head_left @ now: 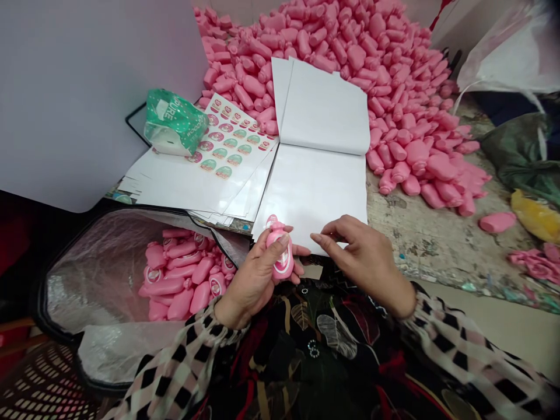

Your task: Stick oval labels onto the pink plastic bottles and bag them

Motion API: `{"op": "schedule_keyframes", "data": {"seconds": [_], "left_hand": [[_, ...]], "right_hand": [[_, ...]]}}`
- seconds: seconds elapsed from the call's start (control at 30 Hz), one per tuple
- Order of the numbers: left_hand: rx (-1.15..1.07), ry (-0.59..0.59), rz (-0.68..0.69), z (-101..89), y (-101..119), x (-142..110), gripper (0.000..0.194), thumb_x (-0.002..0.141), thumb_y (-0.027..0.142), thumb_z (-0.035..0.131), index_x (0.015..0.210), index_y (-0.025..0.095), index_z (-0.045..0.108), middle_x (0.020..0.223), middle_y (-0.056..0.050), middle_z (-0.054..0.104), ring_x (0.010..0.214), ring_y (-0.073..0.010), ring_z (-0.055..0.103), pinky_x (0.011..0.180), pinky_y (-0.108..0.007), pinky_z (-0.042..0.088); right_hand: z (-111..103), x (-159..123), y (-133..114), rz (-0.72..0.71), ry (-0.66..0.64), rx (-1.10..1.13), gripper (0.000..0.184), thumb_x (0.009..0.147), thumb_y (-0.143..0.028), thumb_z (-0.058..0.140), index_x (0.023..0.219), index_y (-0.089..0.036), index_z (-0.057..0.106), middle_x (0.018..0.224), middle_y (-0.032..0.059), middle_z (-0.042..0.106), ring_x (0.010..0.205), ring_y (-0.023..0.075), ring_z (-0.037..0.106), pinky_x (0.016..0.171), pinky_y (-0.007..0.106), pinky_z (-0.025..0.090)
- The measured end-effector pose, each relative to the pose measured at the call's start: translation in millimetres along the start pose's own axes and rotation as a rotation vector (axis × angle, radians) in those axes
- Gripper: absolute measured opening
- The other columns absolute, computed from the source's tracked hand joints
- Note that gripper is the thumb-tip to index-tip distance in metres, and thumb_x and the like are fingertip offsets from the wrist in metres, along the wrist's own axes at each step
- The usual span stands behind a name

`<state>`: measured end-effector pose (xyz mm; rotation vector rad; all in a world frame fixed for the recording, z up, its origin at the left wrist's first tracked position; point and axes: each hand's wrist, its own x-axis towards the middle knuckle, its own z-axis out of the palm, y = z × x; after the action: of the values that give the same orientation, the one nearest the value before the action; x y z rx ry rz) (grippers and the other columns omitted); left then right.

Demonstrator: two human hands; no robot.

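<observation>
My left hand (pixel 256 274) is wrapped round a small pink bottle (pixel 280 251) that carries a label on its front, held over my lap. My right hand (pixel 359 254) sits just to the right, its fingers pinched at the near edge of a stack of white backing sheets (pixel 315 186); whether anything is between the fingertips I cannot make out. A sheet of round pink and green stickers (pixel 227 137) lies to the left of the stack. Behind it all rises a big heap of unlabelled pink bottles (pixel 350 58).
A black-rimmed bag lined with clear plastic (pixel 109 262) at my left holds several labelled pink bottles (pixel 184 280). A green packet (pixel 172 122) rests on the paper sheets. A grey board (pixel 65 87) stands at left. Stray bottles and bags lie at right.
</observation>
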<state>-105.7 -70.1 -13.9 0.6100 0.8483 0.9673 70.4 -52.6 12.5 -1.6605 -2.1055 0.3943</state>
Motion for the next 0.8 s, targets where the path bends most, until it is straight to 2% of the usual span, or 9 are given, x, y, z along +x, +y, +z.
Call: {"op": "schedule_keyframes", "data": {"seconds": [0.07, 0.17, 0.27, 0.33, 0.47, 0.63, 0.7, 0.8], "left_hand": [[0.034, -0.043, -0.030, -1.4, -2.2, -0.4, 0.033, 0.090, 0.037, 0.051, 0.117, 0.018, 0.043, 0.079, -0.004, 0.062, 0.055, -0.0113, 0.057, 0.046, -0.020, 0.043], [0.047, -0.068, -0.058, -2.9, -10.5, 0.1, 0.029, 0.088, 0.035, 0.054, 0.111, 0.019, 0.045, 0.071, 0.000, 0.059, 0.049, -0.0091, 0.051, 0.040, -0.017, 0.037], [0.004, -0.045, -0.038, -4.9, -18.3, -0.3, 0.030, 0.084, 0.028, 0.062, 0.107, 0.021, 0.045, 0.072, 0.003, 0.056, 0.050, -0.0071, 0.049, 0.043, -0.018, 0.037], [-0.051, -0.015, -0.021, -6.5, -20.8, -2.3, 0.038, 0.079, 0.021, 0.067, 0.110, 0.023, 0.045, 0.081, 0.003, 0.055, 0.059, -0.0068, 0.052, 0.051, -0.019, 0.042], [-0.109, 0.011, -0.042, -10.1, -22.0, -8.7, 0.051, 0.074, 0.013, 0.071, 0.116, 0.025, 0.046, 0.098, 0.001, 0.054, 0.083, -0.0095, 0.055, 0.072, -0.022, 0.045], [-0.110, -0.031, -0.084, -15.6, -23.2, -13.2, 0.064, 0.067, 0.007, 0.072, 0.121, 0.027, 0.045, 0.102, 0.001, 0.055, 0.089, -0.0116, 0.055, 0.084, -0.027, 0.042], [-0.098, -0.039, -0.102, -18.4, -21.4, -14.9, 0.067, 0.066, 0.006, 0.073, 0.123, 0.027, 0.045, 0.103, 0.000, 0.057, 0.092, -0.0129, 0.056, 0.086, -0.028, 0.042], [-0.018, 0.000, -0.120, -23.6, -12.4, -20.6, 0.067, 0.067, 0.010, 0.074, 0.125, 0.027, 0.045, 0.098, 0.000, 0.060, 0.084, -0.0127, 0.058, 0.079, -0.026, 0.045]], "right_hand": [[2.8, -0.9, 3.9, 0.089, -0.037, 0.192, 0.027, 0.085, -0.048, 0.055, 0.082, -0.022, 0.063, 0.081, 0.0007, 0.064, 0.070, 0.0138, 0.056, 0.062, 0.027, 0.038], [6.0, -4.3, -2.7, 0.152, -0.166, 0.453, 0.023, 0.085, -0.044, 0.057, 0.089, -0.023, 0.062, 0.084, 0.0007, 0.064, 0.076, 0.0146, 0.058, 0.067, 0.028, 0.043], [0.2, -6.5, -20.1, 0.145, -0.357, 0.738, 0.019, 0.089, -0.034, 0.053, 0.103, -0.023, 0.059, 0.091, 0.0011, 0.065, 0.080, 0.0138, 0.060, 0.074, 0.029, 0.048], [-7.0, -7.0, -30.4, 0.104, -0.450, 0.849, 0.020, 0.089, -0.029, 0.051, 0.108, -0.023, 0.057, 0.096, 0.0016, 0.064, 0.084, 0.0133, 0.061, 0.077, 0.029, 0.049], [-12.8, -8.7, -33.9, 0.034, -0.435, 0.771, 0.019, 0.088, -0.027, 0.054, 0.106, -0.024, 0.059, 0.106, 0.0016, 0.063, 0.096, 0.0146, 0.058, 0.085, 0.031, 0.047], [-3.4, -13.6, -24.7, 0.053, -0.425, 0.730, 0.019, 0.088, -0.029, 0.055, 0.106, -0.024, 0.059, 0.105, 0.0009, 0.064, 0.095, 0.0142, 0.059, 0.086, 0.032, 0.045], [-1.3, -15.5, -24.2, 0.047, -0.430, 0.726, 0.019, 0.087, -0.029, 0.056, 0.105, -0.024, 0.059, 0.104, 0.0005, 0.064, 0.094, 0.0141, 0.058, 0.086, 0.031, 0.045], [-0.7, -17.9, -25.7, 0.038, -0.450, 0.700, 0.019, 0.087, -0.031, 0.055, 0.105, -0.025, 0.060, 0.101, -0.0003, 0.064, 0.090, 0.0137, 0.058, 0.082, 0.031, 0.045]]}}
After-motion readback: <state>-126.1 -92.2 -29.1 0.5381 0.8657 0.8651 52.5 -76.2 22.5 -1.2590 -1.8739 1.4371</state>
